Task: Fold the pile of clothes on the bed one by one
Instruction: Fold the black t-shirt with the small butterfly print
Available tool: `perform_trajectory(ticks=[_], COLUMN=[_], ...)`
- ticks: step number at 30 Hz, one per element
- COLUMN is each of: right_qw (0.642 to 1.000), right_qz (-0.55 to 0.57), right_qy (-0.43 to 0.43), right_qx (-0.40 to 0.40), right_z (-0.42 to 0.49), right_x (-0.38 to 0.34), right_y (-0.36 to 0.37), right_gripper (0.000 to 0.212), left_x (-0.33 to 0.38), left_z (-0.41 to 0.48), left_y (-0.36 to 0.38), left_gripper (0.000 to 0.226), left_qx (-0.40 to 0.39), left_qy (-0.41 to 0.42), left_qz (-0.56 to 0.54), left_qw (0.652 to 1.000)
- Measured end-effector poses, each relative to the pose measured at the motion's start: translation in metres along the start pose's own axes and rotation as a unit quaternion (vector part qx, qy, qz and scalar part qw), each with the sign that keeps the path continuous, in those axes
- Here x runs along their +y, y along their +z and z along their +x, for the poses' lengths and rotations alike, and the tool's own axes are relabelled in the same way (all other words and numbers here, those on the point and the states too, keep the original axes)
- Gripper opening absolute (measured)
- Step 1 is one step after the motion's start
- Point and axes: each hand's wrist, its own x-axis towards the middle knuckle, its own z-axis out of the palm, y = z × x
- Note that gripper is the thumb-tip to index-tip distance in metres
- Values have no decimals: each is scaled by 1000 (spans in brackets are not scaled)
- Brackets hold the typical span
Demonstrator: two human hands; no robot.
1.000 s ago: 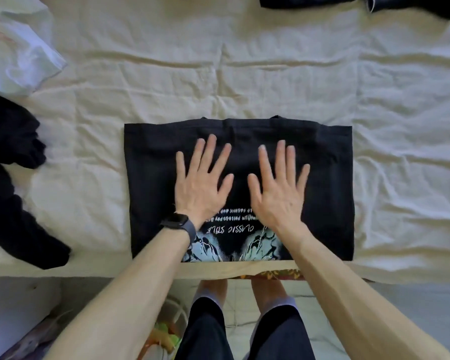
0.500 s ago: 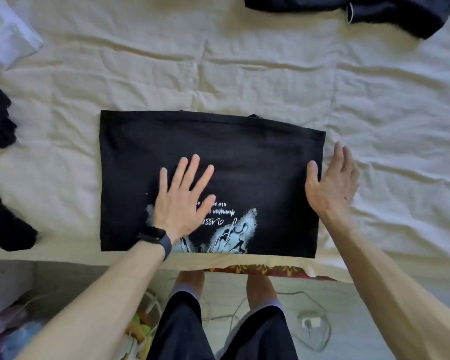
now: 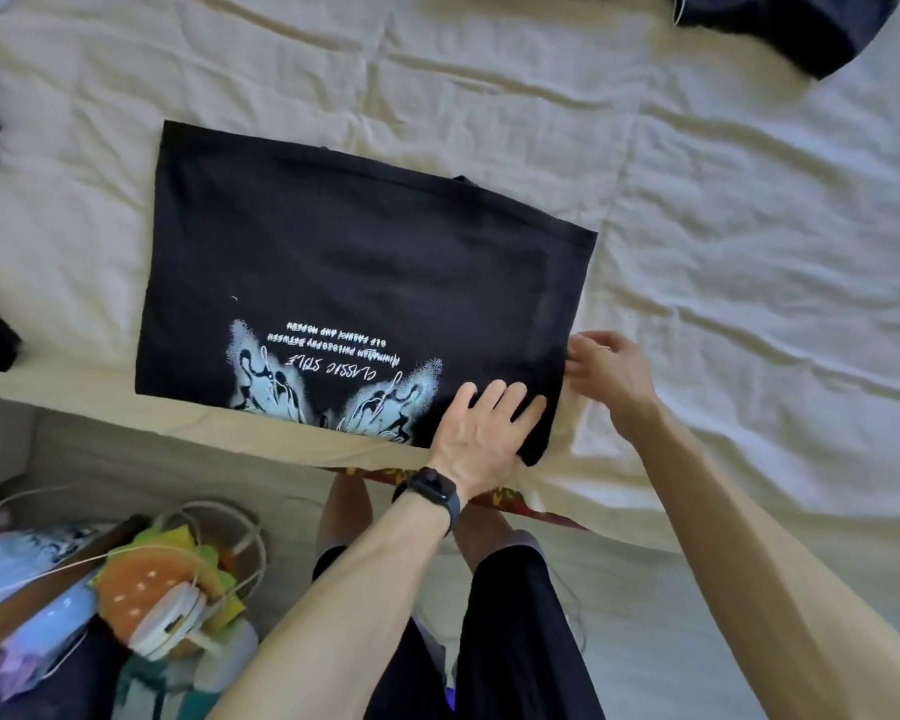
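Black printed T-shirt (image 3: 359, 262), already folded to a rectangle, lies on the cream wrinkled bed sheet (image 3: 749, 252), close to the bed's near edge. The left hand (image 3: 481, 433) presses flat on its near right corner, grip open, fingers straight. The right hand (image 3: 606, 368) curls its grip round the shirt's right edge. Lifting that edge across while one palm pins only a corner could drag the layers askew or pull the shirt off the bed. A dark crumpled garment (image 3: 801, 28) waits far right.
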Motion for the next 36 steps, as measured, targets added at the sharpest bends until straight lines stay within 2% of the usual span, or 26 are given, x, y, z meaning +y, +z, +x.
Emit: perform_trajectory(ticks=[2,3,5,9,12,14,16,20,25,29,31,33,36], right_qw=[999,998,995,985,980,978,980,994,1000,995,985,969,941], right_qz=[5,14,36,60,83,96,95,66,4,-80,-143,-215,-306], right_qy=[11,26,56,89,81,79,79,61,18,-37,-74,-111,-139], right_qx=[-34,-49,-72,-134,-164,-169,-155,-61,-5,48,55,47,44], right_z=[-1,-2,-7,-13,-17,-19,-21,-15,-23,-40,-51,-64,-77], right_x=[-3,-4,-7,-16,-31,-47,-66,-99,-132,-169,-188,-204,-217], right_y=[-9,-12,-15,-19,-17,-9,3,29,53,103,144,192,263], right_gripper=[20,22,28,55,61,59,50,12,10,15,20,14,13], left_x=[1,2,5,7,-1,-9,-17,-38,-75,-122,-150,-177,-217], left_z=[-7,-11,-15,-18,-22,-29,-39,-54,-71,-97,-116,-138,-167], left_y=[-9,-11,-18,-39,-63,-76,-88,-105,-112,-109,-103,-95,-82], left_gripper=[25,16,19,26,21,19,19,20,18,21,15,11,14], left_qx=[83,115,139,150,128,125,138,152,183,187,189,178,125], left_qy=[30,33,5,-117,-205,-248,-244,-192,-233,-326,-378,-416,-466], left_qz=[-17,-32,-77,-176,-279,-307,-311,-319,-341,-368,-383,-398,-407], left_qw=[996,992,987,966,929,911,908,916,892,851,822,798,776])
